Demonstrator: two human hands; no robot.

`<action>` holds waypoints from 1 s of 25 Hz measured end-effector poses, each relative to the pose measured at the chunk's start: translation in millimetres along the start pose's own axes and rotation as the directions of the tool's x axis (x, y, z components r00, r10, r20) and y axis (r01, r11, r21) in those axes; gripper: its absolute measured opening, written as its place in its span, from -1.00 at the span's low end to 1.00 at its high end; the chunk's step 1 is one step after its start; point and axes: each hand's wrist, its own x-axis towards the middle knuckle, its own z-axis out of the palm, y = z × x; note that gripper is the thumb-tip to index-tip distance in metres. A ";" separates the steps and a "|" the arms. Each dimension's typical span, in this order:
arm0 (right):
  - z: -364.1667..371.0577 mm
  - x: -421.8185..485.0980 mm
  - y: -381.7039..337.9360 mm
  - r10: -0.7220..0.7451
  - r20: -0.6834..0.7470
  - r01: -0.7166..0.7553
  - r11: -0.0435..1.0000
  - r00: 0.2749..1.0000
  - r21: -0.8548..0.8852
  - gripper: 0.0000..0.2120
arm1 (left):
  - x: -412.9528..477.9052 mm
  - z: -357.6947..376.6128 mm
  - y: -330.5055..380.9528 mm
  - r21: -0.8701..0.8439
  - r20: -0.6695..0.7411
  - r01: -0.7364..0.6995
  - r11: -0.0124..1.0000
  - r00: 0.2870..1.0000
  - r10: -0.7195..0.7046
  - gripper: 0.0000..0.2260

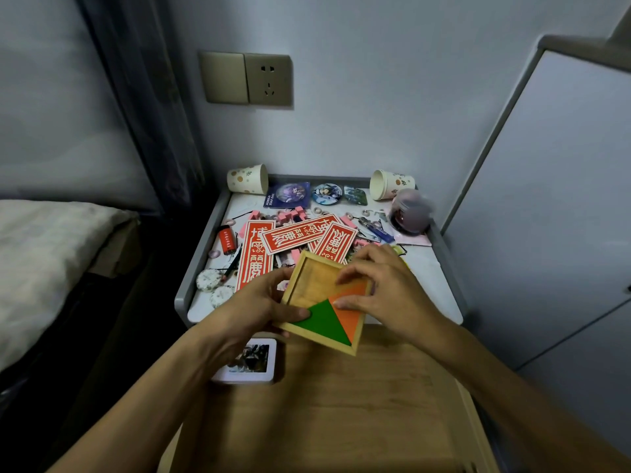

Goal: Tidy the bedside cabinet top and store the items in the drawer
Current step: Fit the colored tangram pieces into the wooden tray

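left hand (263, 310) grips wooden tray (316, 279) | right hand (387, 288) fingers (345, 275) pinch orange triangle (353, 319)

Looking at a wooden tray (309, 278), square, held tilted just above the table's (426, 268) front edge, over the pulled-out drawer (341, 404). Got a green triangle (324, 317) and an orange triangle (351, 302) seated in its near corner, rest bare wood. Also seeing red printed cards (256, 261) fanned mid-table, a red lighter (226, 241) just left of them, and dotted paper cups (247, 179) tipped over at both back corners.
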 end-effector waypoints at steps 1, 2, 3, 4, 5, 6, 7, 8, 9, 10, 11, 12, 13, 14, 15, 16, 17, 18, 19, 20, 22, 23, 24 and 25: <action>-0.1 0.5 0.2 0.045 -0.017 -0.044 0.998 0.999 0.042 -0.70 | -0.2 -1.1 0.7 -0.002 0.010 0.002 1.000 1.000 -0.002 -0.52; -0.4 1.0 0.1 0.109 -0.014 -0.106 0.988 0.994 0.114 -0.68 | -0.3 -2.1 1.5 -0.003 0.023 0.004 1.000 1.000 -0.004 -0.53; -0.5 1.3 0.2 0.173 0.017 -0.173 0.964 0.985 0.203 -0.68 | -0.4 -3.0 1.9 -0.004 0.032 0.007 1.000 0.999 -0.007 -0.54; -0.6 1.4 0.2 0.224 0.077 -0.237 0.924 0.971 0.299 -0.72 | -0.8 -4.0 2.4 -0.006 0.036 0.010 1.000 0.999 -0.009 -0.55; -0.2 0.8 0.5 0.258 0.157 -0.300 0.868 0.953 0.397 -0.78 | -1.4 -4.4 3.3 -0.005 0.034 0.011 1.000 0.999 -0.011 -0.55; 0.2 0.0 0.5 0.283 0.232 -0.362 0.802 0.931 0.475 -0.83 | -1.8 -4.4 4.3 -0.001 0.026 0.010 1.000 1.000 -0.010 -0.55; 0.4 -1.1 0.0 0.307 0.280 -0.413 0.737 0.910 0.535 -0.86 | -1.3 -3.8 5.2 0.003 0.008 0.005 1.000 1.000 -0.005 -0.56; 0.5 -2.1 -0.4 0.328 0.302 -0.446 0.675 0.895 0.588 -0.86 | -0.6 -3.1 5.6 -0.005 -0.025 -0.005 1.000 1.000 0.005 -0.56; 0.5 -2.7 -1.0 0.348 0.306 -0.463 0.624 0.886 0.630 -0.87 | 0.1 -1.8 5.5 -0.030 -0.071 -0.018 0.999 0.997 0.015 -0.57; 0.6 -2.6 -1.9 0.367 0.303 -0.472 0.584 0.879 0.661 -0.87 | 0.8 0.1 5.0 -0.078 -0.124 -0.030 0.996 0.992 0.020 -0.57; 1.6 -2.8 -2.9 0.388 0.298 -0.478 0.548 0.872 0.686 -0.88 | 1.1 2.5 2.9 -0.151 -0.172 -0.038 0.988 0.985 0.011 -0.58; 3.7 -3.0 -3.6 0.408 0.291 -0.481 0.513 0.865 0.710 -0.90 | 1.1 6.7 -0.2 -0.237 -0.207 -0.042 0.971 0.978 -0.008 -0.59; 6.8 -3.6 -4.3 0.428 0.283 -0.482 0.484 0.859 0.731 -0.92 | 0.6 12.7 -3.8 -0.317 -0.227 -0.046 0.947 0.973 -0.029 -0.59; 10.3 -4.1 -5.3 0.446 0.274 -0.482 0.463 0.852 0.744 -0.93 | -0.5 20.2 -8.0 -0.369 -0.234 -0.047 0.928 0.971 -0.044 -0.59; 14.1 -4.6 -6.1 0.462 0.267 -0.483 0.450 0.846 0.751 -0.93 | -1.4 28.1 -12.1 -0.386 -0.233 -0.044 0.922 0.971 -0.052 -0.59; 17.9 -5.2 -7.1 0.474 0.262 -0.484 0.440 0.841 0.756 -0.93 | -2.3 35.5 -15.6 -0.379 -0.232 -0.036 0.925 0.971 -0.058 -0.58; 21.3 -5.6 -8.0 0.481 0.260 -0.484 0.434 0.838 0.760 -0.92 | -2.6 41.6 -17.6 -0.364 -0.239 -0.029 0.931 0.969 -0.063 -0.57; 23.9 -6.1 -8.8 0.486 0.260 -0.487 0.428 0.834 0.762 -0.91 | -2.7 45.2 -18.6 -0.348 -0.253 -0.027 0.937 0.965 -0.066 -0.55; 25.5 -6.5 -9.1 0.491 0.261 -0.490 0.424 0.831 0.761 -0.91 | -2.7 46.5 -18.8 -0.336 -0.263 -0.029 0.941 0.963 -0.064 -0.54; 26.1 -6.9 -9.3 0.492 0.263 -0.494 0.428 0.830 0.757 -0.90 | -2.8 46.1 -18.6 -0.328 -0.269 -0.032 0.944 0.961 -0.061 -0.54; 26.7 -7.7 -9.4 0.485 0.266 -0.501 0.457 0.833 0.735 -0.89 | -4.4 43.5 -16.9 -0.310 -0.275 -0.035 0.950 0.960 -0.055 -0.55; 27.0 -8.4 -9.3 0.481 0.266 -0.503 0.475 0.835 0.722 -0.88 | -5.4 42.9 -15.9 -0.304 -0.276 -0.036 0.952 0.960 -0.052 -0.56; 27.3 -8.8 -9.6 0.480 0.265 -0.505 0.485 0.836 0.714 -0.86 | -6.4 43.0 -15.4 -0.303 -0.278 -0.038 0.952 0.959 -0.050 -0.56; 27.7 -9.3 -9.8 0.482 0.262 -0.505 0.488 0.836 0.712 -0.85 | -7.4 43.7 -14.7 -0.304 -0.282 -0.043 0.952 0.958 -0.047 -0.57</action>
